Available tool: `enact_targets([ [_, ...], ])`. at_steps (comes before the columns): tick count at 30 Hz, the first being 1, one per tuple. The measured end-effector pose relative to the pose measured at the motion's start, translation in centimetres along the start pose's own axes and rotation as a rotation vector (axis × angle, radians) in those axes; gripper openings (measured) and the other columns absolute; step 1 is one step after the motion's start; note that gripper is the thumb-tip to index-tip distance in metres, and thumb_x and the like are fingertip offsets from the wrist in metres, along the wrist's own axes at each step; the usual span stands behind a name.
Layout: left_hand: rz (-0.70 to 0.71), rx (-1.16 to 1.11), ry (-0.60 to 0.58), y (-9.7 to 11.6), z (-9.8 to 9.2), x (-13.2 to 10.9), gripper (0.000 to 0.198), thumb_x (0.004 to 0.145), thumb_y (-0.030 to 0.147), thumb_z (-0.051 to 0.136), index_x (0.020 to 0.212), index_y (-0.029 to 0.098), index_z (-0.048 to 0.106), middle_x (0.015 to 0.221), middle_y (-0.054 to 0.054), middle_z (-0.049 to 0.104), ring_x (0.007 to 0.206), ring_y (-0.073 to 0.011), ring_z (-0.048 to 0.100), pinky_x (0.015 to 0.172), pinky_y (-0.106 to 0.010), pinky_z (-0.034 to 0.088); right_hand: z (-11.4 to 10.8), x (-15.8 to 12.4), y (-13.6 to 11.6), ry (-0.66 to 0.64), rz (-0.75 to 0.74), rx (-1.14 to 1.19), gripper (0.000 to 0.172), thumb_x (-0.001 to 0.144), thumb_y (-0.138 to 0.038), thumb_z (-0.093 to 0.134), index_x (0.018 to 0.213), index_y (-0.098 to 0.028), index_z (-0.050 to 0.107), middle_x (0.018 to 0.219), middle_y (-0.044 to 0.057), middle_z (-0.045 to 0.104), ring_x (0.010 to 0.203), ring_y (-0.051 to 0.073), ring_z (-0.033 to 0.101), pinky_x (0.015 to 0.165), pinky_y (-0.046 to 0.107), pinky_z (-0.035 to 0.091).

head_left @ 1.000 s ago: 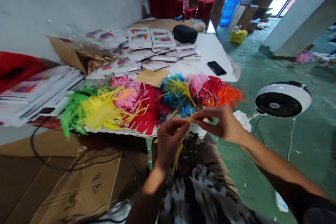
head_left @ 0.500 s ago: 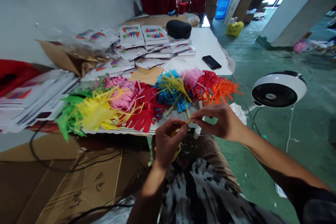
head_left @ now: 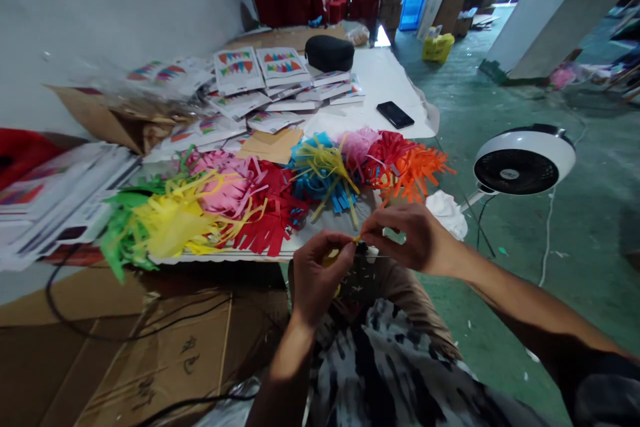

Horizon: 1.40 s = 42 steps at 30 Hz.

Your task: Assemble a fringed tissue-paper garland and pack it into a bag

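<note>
My left hand [head_left: 316,273] and my right hand [head_left: 405,237] meet over my lap, just below the near edge of the table [head_left: 395,80]. Both are closed in a pinch on a yellow paper tassel [head_left: 356,238]; only its small top shows between the fingertips, and the rest is hidden behind my left hand. Just beyond the hands lies a row of fringed paper tassels: green [head_left: 125,230], yellow [head_left: 175,217], pink [head_left: 225,180], red [head_left: 273,203], blue with yellow strips [head_left: 323,177] and orange [head_left: 415,170].
Printed packets [head_left: 260,70], a black case [head_left: 329,52] and a black phone [head_left: 395,115] lie further back on the table. A stack of cards [head_left: 55,193] is at left, a cardboard box [head_left: 145,347] below it. A white fan [head_left: 523,163] stands on the green floor at right.
The yellow strips that hung below my left hand have been gathered up and no longer show. Both hands stay pinched together; the view has shifted slightly.
</note>
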<state>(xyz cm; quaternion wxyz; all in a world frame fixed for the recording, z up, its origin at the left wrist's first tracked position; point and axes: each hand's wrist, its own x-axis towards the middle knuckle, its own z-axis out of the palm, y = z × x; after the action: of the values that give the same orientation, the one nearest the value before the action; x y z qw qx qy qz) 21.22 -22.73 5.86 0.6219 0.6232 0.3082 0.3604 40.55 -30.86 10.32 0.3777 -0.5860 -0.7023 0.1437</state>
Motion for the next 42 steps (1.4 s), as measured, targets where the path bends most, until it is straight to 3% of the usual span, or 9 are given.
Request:
enact_targets([
  [7,0.025,0.045,0.007,0.0,0.5,-0.1,0.013,0.086,0.031,0.08,0.086,0.018,0.078,0.084,-0.003,0.076,0.08,-0.0153,0.071,0.076,-0.023,0.055,0.6,-0.3,0.5,-0.031,0.012,-0.066,0.017,0.103,-0.035,0.061,0.098,-0.025,0.073,0.083,0.001,0.077,0.072,0.014,0.069,0.065,0.028,0.046],
  [14,-0.039,-0.082,0.031,-1.1,0.2,0.2,0.024,0.081,0.032,0.087,0.099,0.02,0.077,0.095,-0.004,0.077,0.087,-0.0162,0.074,0.081,-0.024,0.058,0.1,-0.2,0.8,0.002,0.078,-0.013,0.012,0.101,-0.029,0.063,0.099,-0.023,0.073,0.08,0.0,0.074,0.07,0.013,0.067,0.065,0.026,0.046],
  [19,-0.033,0.009,0.026,-1.3,0.4,0.2,0.02,0.081,0.032,0.086,0.093,0.018,0.077,0.088,-0.003,0.077,0.083,-0.0163,0.073,0.078,-0.024,0.057,-0.1,-0.3,0.9,-0.112,0.103,0.068,0.012,0.099,-0.03,0.067,0.095,-0.022,0.075,0.077,-0.001,0.074,0.067,0.011,0.065,0.063,0.025,0.045],
  [21,-0.036,0.035,0.006,-1.3,0.5,0.1,0.02,0.082,0.033,0.086,0.093,0.018,0.077,0.088,-0.004,0.077,0.083,-0.0167,0.073,0.079,-0.025,0.057,-0.2,-0.4,0.9,-0.131,0.127,0.114,0.014,0.097,-0.031,0.069,0.105,-0.022,0.074,0.084,0.001,0.077,0.07,0.012,0.067,0.062,0.025,0.045],
  [24,-0.043,0.028,0.012,-1.4,0.6,0.2,0.021,0.083,0.034,0.085,0.094,0.018,0.077,0.089,-0.004,0.078,0.084,-0.0169,0.073,0.079,-0.025,0.057,-0.3,-0.6,0.9,-0.089,0.235,0.205,0.03,0.096,-0.037,0.071,0.121,-0.022,0.069,0.097,0.003,0.079,0.075,0.013,0.069,0.06,0.025,0.046],
  [27,-0.032,0.034,0.015,-1.5,0.6,0.4,0.022,0.084,0.035,0.084,0.097,0.019,0.078,0.091,-0.004,0.078,0.085,-0.0172,0.074,0.079,-0.025,0.057,-0.3,-0.8,1.0,-0.037,0.305,0.208,0.02,0.098,-0.04,0.067,0.101,-0.02,0.073,0.081,0.0,0.073,0.066,0.011,0.061,0.054,0.024,0.04],
  [30,0.023,0.092,-0.065,-1.2,0.7,0.6,0.024,0.089,0.037,0.079,0.107,0.021,0.079,0.1,-0.005,0.079,0.091,-0.0186,0.075,0.083,-0.027,0.058,0.2,-0.9,1.1,-0.018,0.272,0.211,0.022,0.099,-0.036,0.065,0.087,-0.019,0.072,0.072,-0.002,0.066,0.062,0.01,0.054,0.054,0.024,0.036],
  [35,0.153,0.303,-0.146,-1.1,0.7,0.7,0.015,0.097,0.035,0.07,0.097,0.025,0.081,0.094,-0.002,0.08,0.088,-0.0174,0.073,0.082,-0.026,0.053,0.5,-1.2,1.2,-0.005,0.168,0.084,0.016,0.099,-0.026,0.064,0.086,-0.019,0.071,0.073,-0.002,0.066,0.065,0.01,0.056,0.062,0.025,0.039],
  [42,0.084,0.313,-0.158,-1.2,-0.3,0.7,0.021,0.097,0.04,0.068,0.091,0.022,0.077,0.089,-0.002,0.076,0.082,-0.017,0.07,0.077,-0.026,0.051,-1.1,-1.2,0.6,0.077,0.242,-0.054,0.016,0.101,-0.031,0.062,0.09,-0.02,0.069,0.078,0.0,0.07,0.065,0.012,0.059,0.06,0.026,0.039],
])
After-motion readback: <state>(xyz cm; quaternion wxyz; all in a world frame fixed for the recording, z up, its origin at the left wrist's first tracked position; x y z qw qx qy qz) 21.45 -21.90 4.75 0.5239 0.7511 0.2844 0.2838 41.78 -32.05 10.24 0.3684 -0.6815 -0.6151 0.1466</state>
